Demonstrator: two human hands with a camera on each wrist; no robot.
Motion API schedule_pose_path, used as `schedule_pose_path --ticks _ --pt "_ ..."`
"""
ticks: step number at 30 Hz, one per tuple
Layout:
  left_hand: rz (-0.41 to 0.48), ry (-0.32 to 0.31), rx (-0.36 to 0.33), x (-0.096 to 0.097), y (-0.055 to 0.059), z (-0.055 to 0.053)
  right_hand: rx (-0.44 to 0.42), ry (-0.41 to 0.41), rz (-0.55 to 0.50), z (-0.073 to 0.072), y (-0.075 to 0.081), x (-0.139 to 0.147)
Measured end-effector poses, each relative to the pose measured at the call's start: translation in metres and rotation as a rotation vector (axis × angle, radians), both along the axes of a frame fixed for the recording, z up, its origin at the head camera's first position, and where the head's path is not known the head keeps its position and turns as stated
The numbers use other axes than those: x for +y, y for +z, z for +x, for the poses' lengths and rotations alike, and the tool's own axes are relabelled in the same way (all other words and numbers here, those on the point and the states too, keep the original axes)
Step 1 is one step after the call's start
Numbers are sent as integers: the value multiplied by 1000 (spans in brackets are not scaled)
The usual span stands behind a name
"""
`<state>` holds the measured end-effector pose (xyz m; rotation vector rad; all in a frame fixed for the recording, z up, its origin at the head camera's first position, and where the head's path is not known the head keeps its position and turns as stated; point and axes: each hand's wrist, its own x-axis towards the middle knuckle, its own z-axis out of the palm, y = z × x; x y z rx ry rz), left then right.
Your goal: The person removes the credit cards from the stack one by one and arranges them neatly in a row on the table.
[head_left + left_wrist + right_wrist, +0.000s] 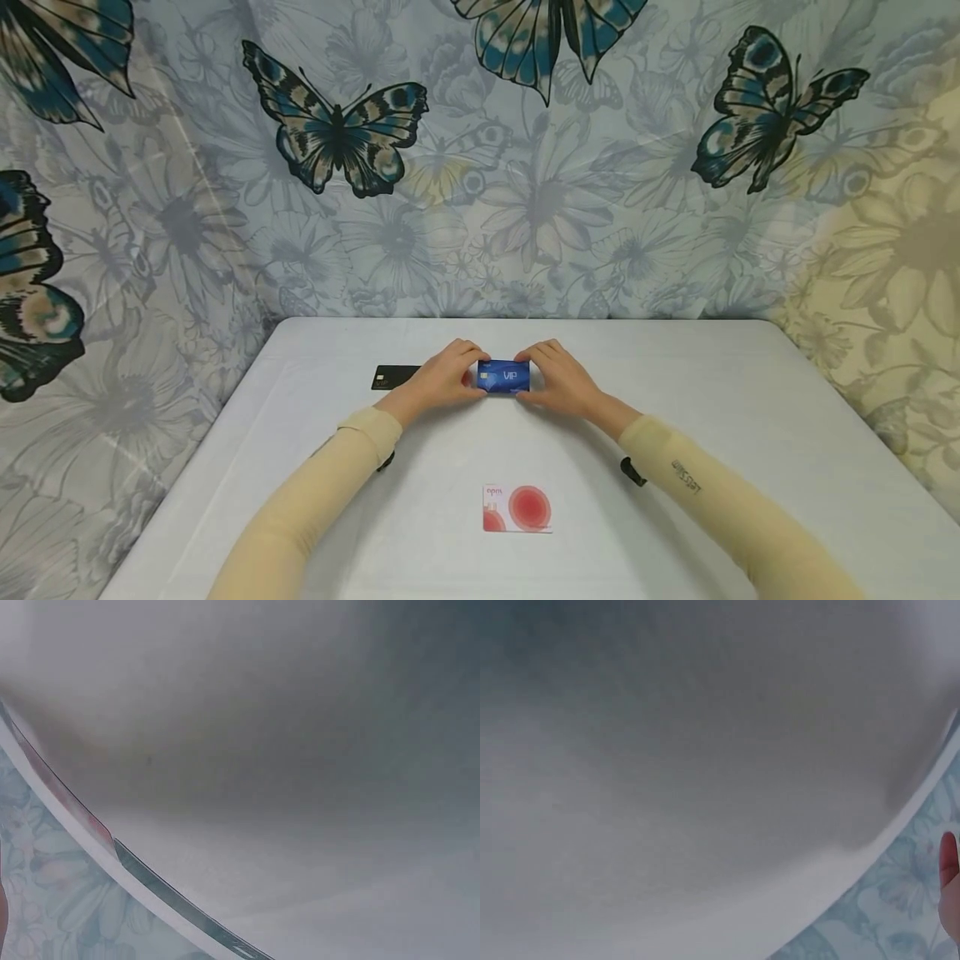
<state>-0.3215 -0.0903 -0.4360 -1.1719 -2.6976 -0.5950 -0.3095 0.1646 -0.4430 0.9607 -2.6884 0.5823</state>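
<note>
Blue VIP card point(503, 377): I saw it between the two hands, about midway across the white surface point(720, 392) and toward its far edge; whether it lay flat or was slightly raised, I could not tell.
Long axis: it ran left to right, roughly parallel to the far edge.
Chip end: it pointed left, and the VIP lettering read upright from my head view.
Card face: deep blue broken by lighter angular facets, with a pale gold chip and white letters right of the middle.
Left hand point(444, 375): its grip pinched the card's left end, a finger at the upper corner and the thumb at the lower.
Right hand point(564, 383): its grip mirrored that, finger above and thumb below, pinching the right end.
Black card point(392, 377): it lay just left of the left hand, partly covered by it, chip showing.
Pink-and-white card point(517, 509): it lay nearer me, well apart from both hands, a large red disc on its right half and its small lettering upside down.
</note>
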Motion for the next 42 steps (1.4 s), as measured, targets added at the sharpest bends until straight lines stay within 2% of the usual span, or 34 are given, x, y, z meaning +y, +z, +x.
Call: schedule_pose_path --ticks 6,18,25,33,36,39,42 --pt "-33 30 -77 -2 0 -6 -37 17 -5 -6 0 -3" --pt "-65 37 -226 -4 -3 -17 -259 42 -23 -19 -2 -3" --pt "-80 60 -328 -4 -4 -21 -348 51 -28 -26 -4 -2" --pt "-65 31 -375 -8 -7 -23 -388 50 -34 -29 -6 -1" --pt "-49 15 -368 -8 -7 -21 -408 43 -44 -29 -5 -1" --pt "-39 22 -377 -8 -6 -20 -423 37 -54 -29 -5 -1" --pt "-33 57 -407 -7 -6 -19 -438 25 -65 -28 -4 -2"
